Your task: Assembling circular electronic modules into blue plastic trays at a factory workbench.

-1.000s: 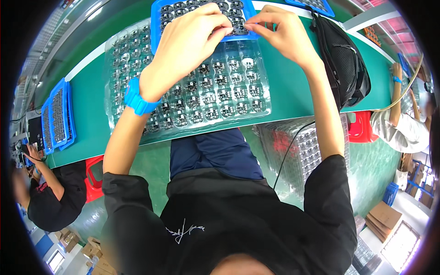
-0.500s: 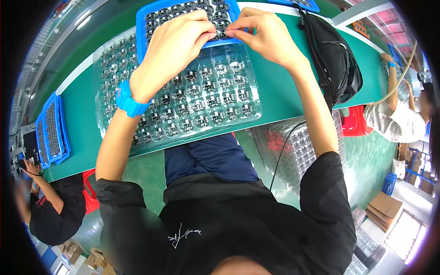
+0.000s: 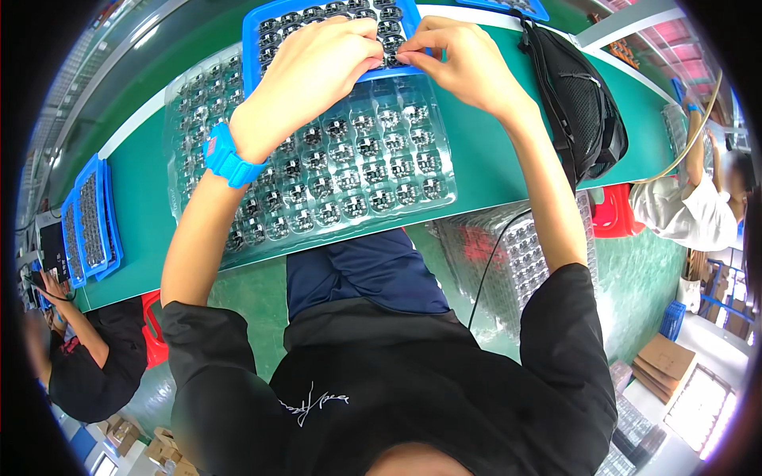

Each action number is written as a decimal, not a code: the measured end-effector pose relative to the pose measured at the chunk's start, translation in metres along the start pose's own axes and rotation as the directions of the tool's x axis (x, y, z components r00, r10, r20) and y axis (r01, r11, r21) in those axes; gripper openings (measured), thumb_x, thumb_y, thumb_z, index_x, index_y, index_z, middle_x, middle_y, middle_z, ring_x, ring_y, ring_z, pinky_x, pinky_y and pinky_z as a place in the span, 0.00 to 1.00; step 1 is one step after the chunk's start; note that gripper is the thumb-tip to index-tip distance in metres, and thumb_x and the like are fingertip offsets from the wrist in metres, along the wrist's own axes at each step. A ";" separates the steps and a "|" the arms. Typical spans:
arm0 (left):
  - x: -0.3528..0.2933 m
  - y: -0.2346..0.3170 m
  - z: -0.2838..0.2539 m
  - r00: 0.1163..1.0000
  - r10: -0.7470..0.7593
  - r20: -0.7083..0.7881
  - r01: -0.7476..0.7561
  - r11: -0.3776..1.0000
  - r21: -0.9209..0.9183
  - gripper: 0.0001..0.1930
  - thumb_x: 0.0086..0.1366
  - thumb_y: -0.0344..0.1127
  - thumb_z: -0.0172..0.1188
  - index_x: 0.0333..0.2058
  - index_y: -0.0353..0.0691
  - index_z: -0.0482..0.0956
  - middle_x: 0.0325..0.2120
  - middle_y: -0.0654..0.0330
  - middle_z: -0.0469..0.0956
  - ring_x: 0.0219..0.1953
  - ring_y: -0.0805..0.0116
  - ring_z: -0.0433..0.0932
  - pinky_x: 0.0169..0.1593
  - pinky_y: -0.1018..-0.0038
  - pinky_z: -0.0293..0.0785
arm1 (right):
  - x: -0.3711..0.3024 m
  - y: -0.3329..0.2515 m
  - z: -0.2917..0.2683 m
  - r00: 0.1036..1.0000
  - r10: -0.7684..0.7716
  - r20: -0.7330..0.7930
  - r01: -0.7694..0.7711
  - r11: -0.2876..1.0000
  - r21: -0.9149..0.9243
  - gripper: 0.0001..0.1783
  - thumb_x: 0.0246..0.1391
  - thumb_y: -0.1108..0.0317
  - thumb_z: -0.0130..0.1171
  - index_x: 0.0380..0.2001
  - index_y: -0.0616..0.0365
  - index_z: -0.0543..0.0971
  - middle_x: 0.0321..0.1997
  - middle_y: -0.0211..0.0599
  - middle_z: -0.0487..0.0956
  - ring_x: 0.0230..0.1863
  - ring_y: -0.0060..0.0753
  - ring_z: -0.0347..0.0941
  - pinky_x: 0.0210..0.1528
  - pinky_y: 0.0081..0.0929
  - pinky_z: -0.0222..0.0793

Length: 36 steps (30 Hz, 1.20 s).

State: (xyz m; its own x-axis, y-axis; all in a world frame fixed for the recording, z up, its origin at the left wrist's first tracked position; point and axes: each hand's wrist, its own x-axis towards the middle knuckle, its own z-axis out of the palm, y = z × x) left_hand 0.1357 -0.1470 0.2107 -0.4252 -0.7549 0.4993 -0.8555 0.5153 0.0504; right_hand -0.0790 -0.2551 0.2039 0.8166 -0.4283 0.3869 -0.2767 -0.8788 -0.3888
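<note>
Head view: items on and around a green table (image 3: pixel 496 155).

Blue tray (image 3: pixel 249 51), one — at the far side of the table, overlapping the far part of the clear tray below; filled with rows of small dark circuit modules (image 3: pixel 270 38).

Clear plastic blister tray (image 3: pixel 435 208), one — near side of the table, its moulded pockets carrying modules of like kind, dark with silvery parts.

Left hand (image 3: pixel 325 67) — reaching over the blue tray, palm down, thumb and forefinger drawn together above its near right portion; whether a module is pinched there cannot be told. Blue wristwatch (image 3: pixel 230 159) on the wrist.

Right hand (image 3: pixel 456 59) — at the blue tray's near right corner, thumb and forefinger almost meeting, the tips just beside those of the left hand; any part between them is too small to tell.

Black mesh bag (image 3: pixel 583 103), one — right of the trays, on the table.

Blue trays (image 3: pixel 94 226), loaded, grouped at the table's left end.

Stack of clear trays (image 3: pixel 512 258) — below the table's near edge, to the right; red stool (image 3: pixel 615 210) just beside it.
</note>
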 end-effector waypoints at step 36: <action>-0.099 0.067 -0.104 0.780 -0.621 -0.075 0.467 0.657 -0.592 0.07 0.72 0.32 0.63 0.42 0.37 0.87 0.35 0.64 0.80 0.29 0.78 0.70 0.33 0.79 0.65 | 0.046 0.037 0.014 0.999 -0.024 -0.025 0.023 0.998 -0.062 0.07 0.58 0.65 0.70 0.37 0.54 0.90 0.34 0.33 0.83 0.29 0.30 0.75 0.34 0.29 0.72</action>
State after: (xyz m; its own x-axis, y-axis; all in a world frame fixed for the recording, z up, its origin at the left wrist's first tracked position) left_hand 0.1515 0.0043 0.2548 0.2219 -0.8787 0.4228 -0.5858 0.2265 0.7782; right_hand -0.0451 -0.3047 0.1956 0.8102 -0.4118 0.4170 -0.2887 -0.8997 -0.3275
